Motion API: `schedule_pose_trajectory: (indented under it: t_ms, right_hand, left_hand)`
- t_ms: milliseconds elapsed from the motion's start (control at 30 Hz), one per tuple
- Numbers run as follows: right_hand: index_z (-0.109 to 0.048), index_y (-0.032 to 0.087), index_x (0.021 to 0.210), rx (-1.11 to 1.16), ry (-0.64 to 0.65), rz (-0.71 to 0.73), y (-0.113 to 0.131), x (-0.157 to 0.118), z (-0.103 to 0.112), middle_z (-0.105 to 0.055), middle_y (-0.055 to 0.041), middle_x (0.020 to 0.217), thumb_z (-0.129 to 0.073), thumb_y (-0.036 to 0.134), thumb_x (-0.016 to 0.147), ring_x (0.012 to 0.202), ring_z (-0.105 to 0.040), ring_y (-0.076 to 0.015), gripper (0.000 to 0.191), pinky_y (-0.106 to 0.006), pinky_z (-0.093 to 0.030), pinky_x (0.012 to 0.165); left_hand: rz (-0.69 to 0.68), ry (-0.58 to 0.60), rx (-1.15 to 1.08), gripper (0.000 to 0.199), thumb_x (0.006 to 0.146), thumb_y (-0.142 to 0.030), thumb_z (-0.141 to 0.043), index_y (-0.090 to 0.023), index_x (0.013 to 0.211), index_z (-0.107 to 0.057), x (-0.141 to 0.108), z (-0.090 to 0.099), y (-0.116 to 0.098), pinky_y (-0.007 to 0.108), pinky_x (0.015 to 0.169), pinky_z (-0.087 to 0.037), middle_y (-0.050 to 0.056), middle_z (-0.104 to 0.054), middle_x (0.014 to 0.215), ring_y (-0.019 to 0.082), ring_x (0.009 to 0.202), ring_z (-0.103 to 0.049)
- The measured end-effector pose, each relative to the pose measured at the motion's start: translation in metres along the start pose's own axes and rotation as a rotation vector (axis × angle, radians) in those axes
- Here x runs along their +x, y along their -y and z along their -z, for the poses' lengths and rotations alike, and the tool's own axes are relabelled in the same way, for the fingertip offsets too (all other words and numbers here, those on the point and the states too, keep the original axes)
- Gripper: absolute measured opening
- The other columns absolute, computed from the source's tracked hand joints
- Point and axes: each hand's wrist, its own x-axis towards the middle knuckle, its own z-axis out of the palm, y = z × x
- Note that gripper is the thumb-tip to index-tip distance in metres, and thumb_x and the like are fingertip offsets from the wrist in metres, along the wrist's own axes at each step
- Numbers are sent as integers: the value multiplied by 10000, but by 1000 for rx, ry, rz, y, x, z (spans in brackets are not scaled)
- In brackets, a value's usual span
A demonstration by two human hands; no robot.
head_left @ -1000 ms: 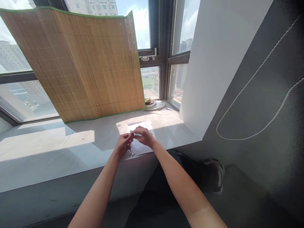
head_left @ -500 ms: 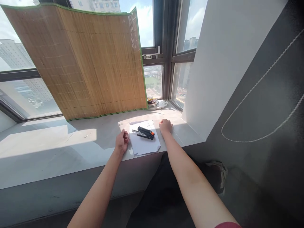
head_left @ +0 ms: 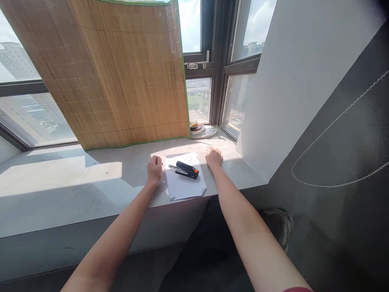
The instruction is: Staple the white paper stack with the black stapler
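Note:
A black stapler (head_left: 186,170) with an orange part at one end lies with its top raised from its base. It rests on white sheets of paper (head_left: 187,188) on the windowsill. Left of the paper, my left hand (head_left: 155,169) is closed with curled fingers; it covers the spot where small metal pieces, like staples, lay. Whatever it may hold is hidden. On the right of the paper, my right hand (head_left: 214,157) rests on the sill with bent fingers, and a small pale bit shows near its fingertips, too small to name.
A bamboo mat (head_left: 130,81) with green edging leans against the window behind the sill (head_left: 60,207). Stacked plates (head_left: 204,131) stand in the window corner. A white wall (head_left: 282,81) rises at the right, and a beaded cord (head_left: 322,185) hangs beyond it.
My left hand has moved forward, away from me, over the small metal pieces. My right hand has shifted slightly and its fingers have loosened. The view has tilted down a little.

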Motion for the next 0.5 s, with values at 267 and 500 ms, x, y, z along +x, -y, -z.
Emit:
schedule_pose_trajectory:
  t_ms: [267, 500]
  right_hand:
    - [-699, 183, 1202, 179, -10, 82, 5, -13, 7, -701, -137, 1211, -397, 106, 960, 1164, -609, -277, 394, -354, -461, 936]
    - [-729, 191, 1009, 260, 47, 192, 20, -29, 6, -720, -77, 933, -457, 219, 977, 911, -634, -227, 275, -311, -458, 798]
  left_hand:
    - [18, 14, 82, 222, 763, -43, -697, -227, 731, -577, 47, 19, 17, 531, 1241, -301, 181, -670, 1163, 386, 1522, -328]
    - [-143, 27, 372, 262, 839, -67, -635, -244, 663, -556, 4, 29, 14, 449, 1110, -440, 116, -604, 816, 378, 1218, -588]
